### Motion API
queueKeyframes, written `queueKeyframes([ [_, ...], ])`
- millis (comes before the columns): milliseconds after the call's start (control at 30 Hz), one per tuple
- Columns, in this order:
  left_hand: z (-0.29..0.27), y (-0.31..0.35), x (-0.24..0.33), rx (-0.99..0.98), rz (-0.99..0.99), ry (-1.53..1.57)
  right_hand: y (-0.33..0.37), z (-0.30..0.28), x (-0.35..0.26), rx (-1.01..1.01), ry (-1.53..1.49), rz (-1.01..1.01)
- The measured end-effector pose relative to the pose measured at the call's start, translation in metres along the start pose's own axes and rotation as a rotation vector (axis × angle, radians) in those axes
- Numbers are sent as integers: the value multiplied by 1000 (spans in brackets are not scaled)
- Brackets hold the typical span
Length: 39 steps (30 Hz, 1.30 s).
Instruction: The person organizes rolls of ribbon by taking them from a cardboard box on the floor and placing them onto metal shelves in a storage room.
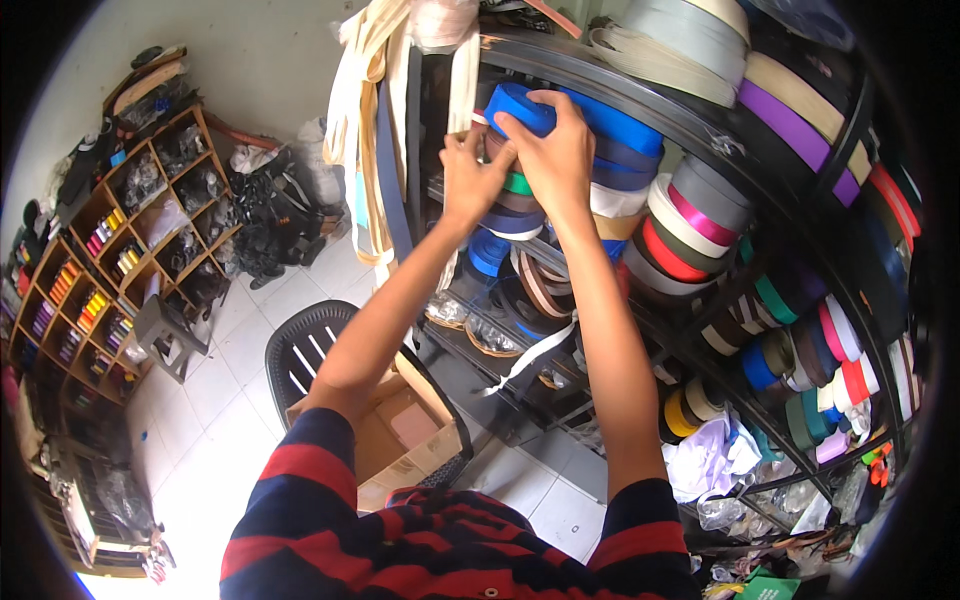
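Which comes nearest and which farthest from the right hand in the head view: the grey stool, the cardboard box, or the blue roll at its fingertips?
From the right hand:
1. Blue roll, at its fingertips.
2. Cardboard box, lower left.
3. Grey stool, far left.

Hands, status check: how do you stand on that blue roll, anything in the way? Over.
Right hand at blue roll, left hand just below; firm grip unconfirmed. Cream straps hang close left, black rail above.

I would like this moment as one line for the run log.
right hand: on blue roll | left hand: at stacked rolls | grip: unclear | place: black rack | lower: cardboard box
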<state>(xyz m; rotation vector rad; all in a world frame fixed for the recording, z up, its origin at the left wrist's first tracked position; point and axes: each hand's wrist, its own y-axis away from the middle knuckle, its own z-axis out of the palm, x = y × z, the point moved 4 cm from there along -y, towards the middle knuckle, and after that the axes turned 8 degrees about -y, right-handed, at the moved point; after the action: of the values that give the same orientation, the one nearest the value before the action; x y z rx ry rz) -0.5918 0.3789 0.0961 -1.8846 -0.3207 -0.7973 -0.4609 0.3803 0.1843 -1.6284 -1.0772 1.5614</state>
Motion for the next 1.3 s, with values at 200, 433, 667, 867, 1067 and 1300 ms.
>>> queueKeyframes([
  [200,15,3,-5,76,20,313,-23,55,31,79,216,-19],
  [433,7,12,1,112,-7,523,-31,80,48,3,387,-26],
  [667,4,11,-7,-58,35,373,-51,94,59,-155,354,95],
  [867,4,16,-13,28,96,403,-47,97,55,-133,371,68],
  [1067,10,17,-7,4,111,350,-38,90,50,-208,519,-146],
  [1300,6,19,-10,138,220,316,-21,110,20,-424,661,-429],
])
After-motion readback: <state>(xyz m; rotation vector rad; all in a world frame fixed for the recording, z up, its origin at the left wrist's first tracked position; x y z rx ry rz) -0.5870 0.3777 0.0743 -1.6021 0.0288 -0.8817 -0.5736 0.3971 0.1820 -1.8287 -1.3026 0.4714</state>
